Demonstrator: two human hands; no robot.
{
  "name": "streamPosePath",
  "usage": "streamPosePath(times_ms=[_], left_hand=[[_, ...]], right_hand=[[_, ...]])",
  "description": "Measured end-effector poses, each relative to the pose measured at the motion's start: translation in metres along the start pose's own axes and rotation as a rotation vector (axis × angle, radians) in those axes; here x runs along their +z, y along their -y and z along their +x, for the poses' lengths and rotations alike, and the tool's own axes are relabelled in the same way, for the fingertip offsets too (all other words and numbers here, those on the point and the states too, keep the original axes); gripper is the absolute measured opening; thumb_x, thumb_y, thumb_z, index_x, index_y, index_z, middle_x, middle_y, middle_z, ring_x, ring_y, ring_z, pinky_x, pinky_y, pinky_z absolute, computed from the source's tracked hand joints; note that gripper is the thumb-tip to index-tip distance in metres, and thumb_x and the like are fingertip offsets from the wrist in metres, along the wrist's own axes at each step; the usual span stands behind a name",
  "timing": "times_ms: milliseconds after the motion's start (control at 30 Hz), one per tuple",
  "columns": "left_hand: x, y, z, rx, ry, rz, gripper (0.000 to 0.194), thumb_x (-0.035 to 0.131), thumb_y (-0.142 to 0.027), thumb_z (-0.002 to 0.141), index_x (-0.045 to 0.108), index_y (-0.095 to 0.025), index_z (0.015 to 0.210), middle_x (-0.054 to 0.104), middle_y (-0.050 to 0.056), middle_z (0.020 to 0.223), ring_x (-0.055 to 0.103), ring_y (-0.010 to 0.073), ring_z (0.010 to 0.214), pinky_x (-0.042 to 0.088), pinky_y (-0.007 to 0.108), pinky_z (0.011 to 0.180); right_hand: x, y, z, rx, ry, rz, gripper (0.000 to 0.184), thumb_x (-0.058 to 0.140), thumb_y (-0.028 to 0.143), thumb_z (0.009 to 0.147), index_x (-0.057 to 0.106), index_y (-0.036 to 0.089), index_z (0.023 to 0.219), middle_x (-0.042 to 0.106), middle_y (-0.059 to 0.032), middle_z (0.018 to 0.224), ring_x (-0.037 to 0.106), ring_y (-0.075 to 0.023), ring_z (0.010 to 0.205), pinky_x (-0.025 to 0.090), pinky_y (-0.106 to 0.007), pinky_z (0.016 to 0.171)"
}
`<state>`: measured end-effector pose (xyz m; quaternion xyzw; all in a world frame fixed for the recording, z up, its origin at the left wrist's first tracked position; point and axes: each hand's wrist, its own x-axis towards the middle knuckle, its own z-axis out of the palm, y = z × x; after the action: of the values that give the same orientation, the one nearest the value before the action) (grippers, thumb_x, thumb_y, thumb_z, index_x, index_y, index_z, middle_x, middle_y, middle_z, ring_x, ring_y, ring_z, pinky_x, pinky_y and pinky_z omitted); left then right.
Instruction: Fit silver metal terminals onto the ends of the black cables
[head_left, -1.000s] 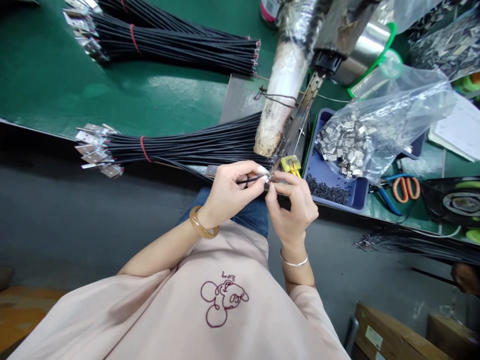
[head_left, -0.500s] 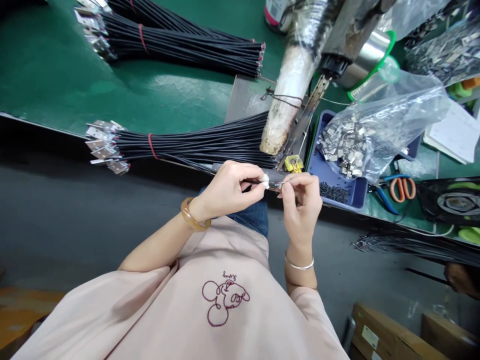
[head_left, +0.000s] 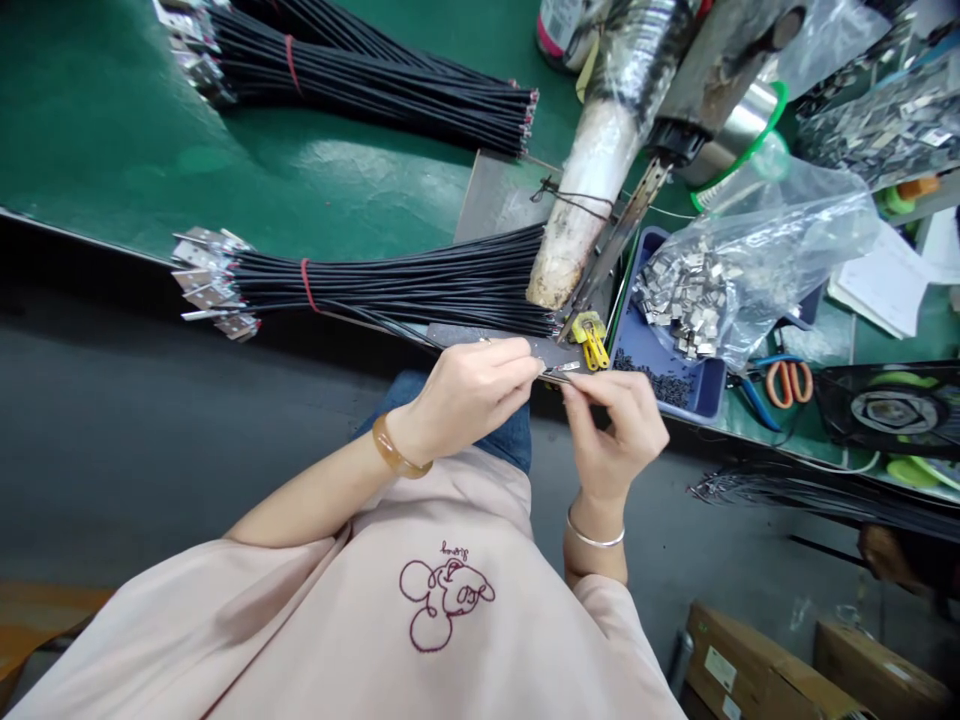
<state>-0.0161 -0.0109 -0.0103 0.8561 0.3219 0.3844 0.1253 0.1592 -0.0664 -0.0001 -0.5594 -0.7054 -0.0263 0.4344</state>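
Observation:
In the head view, my left hand is closed at the front edge of the bench, its fingertips pinching a thin black cable near its end. That cable comes from a black cable bundle tied with a red band. Close by on the right, my right hand has thumb and forefinger together at the bench edge; whatever they pinch is too small to make out. Just above those fingertips, a small silver metal piece shows between the two hands.
A white wrapped tube and a soldering iron slant down over the bundle's right end. Beside them are a yellow clip, a blue tray with metal parts and black bits, and pliers. Another cable bundle lies farther back.
My left hand has turned over more, knuckles up, and the white bit at its fingertips is hidden. My right hand has moved slightly right and down. The view has shifted a little.

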Motion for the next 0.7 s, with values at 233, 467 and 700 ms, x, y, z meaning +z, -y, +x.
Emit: streamPosePath(times_ms=[233, 467, 700], left_hand=[[-0.001, -0.001, -0.002, -0.084, -0.003, -0.099, 0.020, 0.052, -0.010, 0.091, 0.063, -0.017, 0.076, 0.060, -0.001, 0.068, 0.053, 0.0099, 0.060, 0.040, 0.023, 0.058], [-0.007, -0.001, -0.001, -0.332, 0.041, -0.519, 0.007, 0.058, -0.012, 0.086, 0.064, -0.015, 0.083, 0.058, -0.002, 0.068, 0.045, 0.0065, 0.054, 0.038, 0.020, 0.052], [-0.017, 0.013, 0.011, -0.430, 0.317, -0.815, 0.011, 0.066, -0.021, 0.084, 0.073, -0.013, 0.082, 0.066, 0.000, 0.066, 0.045, 0.0065, 0.052, 0.033, 0.020, 0.048]], right_hand=[[0.020, -0.002, -0.003, -0.052, 0.059, -0.048, 0.009, 0.059, 0.015, 0.095, 0.062, 0.023, 0.097, 0.070, -0.0007, 0.083, 0.068, -0.0118, 0.077, 0.055, -0.023, 0.072], [0.017, 0.003, -0.004, 0.353, 0.137, 0.414, 0.009, 0.054, 0.028, 0.100, 0.055, 0.022, 0.094, 0.069, 0.0032, 0.080, 0.071, -0.0108, 0.067, 0.058, -0.023, 0.065], [-0.022, -0.058, 0.020, 0.289, -0.205, -0.074, 0.013, 0.065, 0.029, 0.093, 0.068, 0.021, 0.084, 0.059, 0.0046, 0.061, 0.049, -0.0066, 0.046, 0.034, -0.022, 0.044]])
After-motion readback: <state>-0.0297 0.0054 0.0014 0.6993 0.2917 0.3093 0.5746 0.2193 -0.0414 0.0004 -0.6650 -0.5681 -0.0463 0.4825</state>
